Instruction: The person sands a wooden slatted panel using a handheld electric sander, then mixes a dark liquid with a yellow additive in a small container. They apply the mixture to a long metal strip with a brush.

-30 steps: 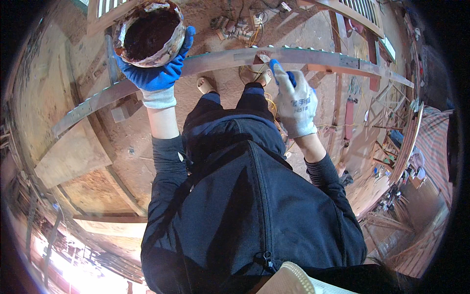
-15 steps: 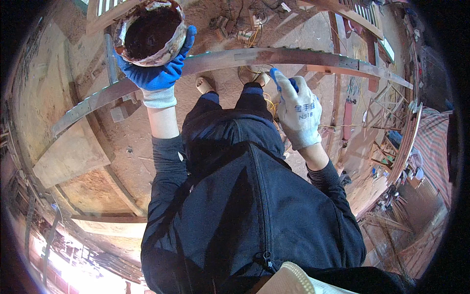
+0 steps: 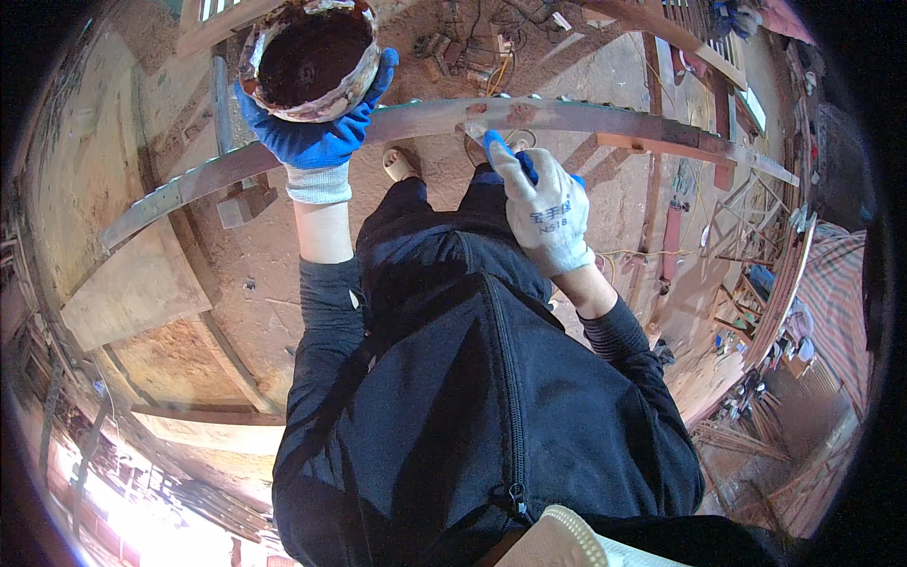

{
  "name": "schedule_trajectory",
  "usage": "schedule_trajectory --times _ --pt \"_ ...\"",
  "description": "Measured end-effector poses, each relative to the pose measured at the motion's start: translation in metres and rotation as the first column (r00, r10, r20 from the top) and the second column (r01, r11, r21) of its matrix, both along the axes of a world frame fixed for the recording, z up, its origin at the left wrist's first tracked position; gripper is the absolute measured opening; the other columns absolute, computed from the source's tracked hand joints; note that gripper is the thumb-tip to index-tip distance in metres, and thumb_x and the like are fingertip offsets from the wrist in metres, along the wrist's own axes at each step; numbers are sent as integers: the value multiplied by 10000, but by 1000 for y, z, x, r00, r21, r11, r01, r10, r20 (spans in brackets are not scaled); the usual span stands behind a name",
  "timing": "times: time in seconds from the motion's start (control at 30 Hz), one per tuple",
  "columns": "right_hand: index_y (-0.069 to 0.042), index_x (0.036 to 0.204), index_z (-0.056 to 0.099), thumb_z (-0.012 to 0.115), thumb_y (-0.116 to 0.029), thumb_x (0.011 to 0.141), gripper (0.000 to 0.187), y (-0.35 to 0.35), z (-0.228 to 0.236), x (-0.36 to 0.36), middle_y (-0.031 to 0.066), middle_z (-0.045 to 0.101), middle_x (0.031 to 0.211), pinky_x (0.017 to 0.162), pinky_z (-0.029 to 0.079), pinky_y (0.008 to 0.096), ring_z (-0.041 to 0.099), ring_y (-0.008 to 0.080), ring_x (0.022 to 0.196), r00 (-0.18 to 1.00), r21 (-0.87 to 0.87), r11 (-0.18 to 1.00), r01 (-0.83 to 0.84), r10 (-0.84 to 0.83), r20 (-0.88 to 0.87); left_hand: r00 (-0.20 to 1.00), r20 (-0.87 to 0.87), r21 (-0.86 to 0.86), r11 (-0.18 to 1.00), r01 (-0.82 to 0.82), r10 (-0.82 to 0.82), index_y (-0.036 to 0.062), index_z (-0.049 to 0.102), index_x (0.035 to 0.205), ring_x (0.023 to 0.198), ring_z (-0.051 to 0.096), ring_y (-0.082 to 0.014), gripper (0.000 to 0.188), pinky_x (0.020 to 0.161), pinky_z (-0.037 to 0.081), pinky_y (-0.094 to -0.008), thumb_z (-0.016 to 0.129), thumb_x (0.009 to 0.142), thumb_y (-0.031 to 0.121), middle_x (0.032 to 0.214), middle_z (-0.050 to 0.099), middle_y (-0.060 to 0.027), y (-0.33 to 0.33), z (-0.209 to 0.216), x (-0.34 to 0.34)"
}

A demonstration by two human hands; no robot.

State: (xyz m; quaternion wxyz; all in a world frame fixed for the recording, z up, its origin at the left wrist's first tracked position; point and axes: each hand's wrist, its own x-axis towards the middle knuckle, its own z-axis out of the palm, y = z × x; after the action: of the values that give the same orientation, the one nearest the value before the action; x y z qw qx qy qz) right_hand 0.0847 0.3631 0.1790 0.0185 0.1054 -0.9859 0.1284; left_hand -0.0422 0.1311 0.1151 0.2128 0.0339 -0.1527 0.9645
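Note:
My left hand (image 3: 316, 137), in a blue-palmed glove, is closed round the underside of a round bowl (image 3: 248, 71) with a crusted rim. Dark brown paste (image 3: 316, 57) lies inside it. A white-backed glove with blue fingertips covers my right hand (image 3: 543, 203). Its fingers are curled round a small scraper (image 3: 474, 130), of which only a pale blade shows; the handle is hidden. The blade is at the near edge of a long wooden board (image 3: 416, 120) that crosses in front of me. Damp brown smears mark the board beside the blade.
Slatted wooden frames (image 3: 704, 47) stand at the far side. A pale panel (image 3: 137, 293) lies at the left. Cables and brick-like pieces (image 3: 439, 57) are on the dirt floor beyond the board. Striped cloth (image 3: 831, 293) and clutter lie at the right.
My right hand has moved left and brought the scraper to the board, where brown smears now show. The bowl has shifted slightly to the right in view with my left hand.

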Motion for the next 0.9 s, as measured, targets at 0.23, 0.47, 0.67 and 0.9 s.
schedule_trajectory --times 0.23,0.47,0.67,0.9 --pt "-231 1238 594 630 -56 739 530 1 -10 -4 48 573 855 576 498 359 618 220 727 999 81 997 -1 4 -41 1000 12 -13 1000 2 -2 99 323 1425 1331 305 -479 914 1064 241 -698 639 716 580 1453 318 -240 -1 0 1" --pt "-214 1242 588 619 -43 743 528 3 2 -11 61 572 861 591 496 365 619 234 720 998 0 1000 30 -30 -63 991 129 -7 1000 31 -30 191 368 1408 1290 349 -495 885 1071 213 -723 691 691 598 1430 369 -191 -3 2 0" --pt "-204 1269 553 576 -88 776 507 0 14 -7 54 541 833 560 490 357 600 226 707 998 45 998 -49 51 -36 997 -68 -115 992 -53 46 132 320 1433 1327 300 -491 922 1071 225 -702 656 704 586 1458 314 -230 -5 -2 -2" --pt "-196 1230 570 587 -74 764 482 -1 15 -9 57 546 854 574 496 361 611 240 722 999 94 995 29 -27 -23 1000 7 -51 999 -9 10 111 309 1436 1332 292 -490 948 1074 221 -700 665 694 581 1459 302 -249 -4 -1 0"
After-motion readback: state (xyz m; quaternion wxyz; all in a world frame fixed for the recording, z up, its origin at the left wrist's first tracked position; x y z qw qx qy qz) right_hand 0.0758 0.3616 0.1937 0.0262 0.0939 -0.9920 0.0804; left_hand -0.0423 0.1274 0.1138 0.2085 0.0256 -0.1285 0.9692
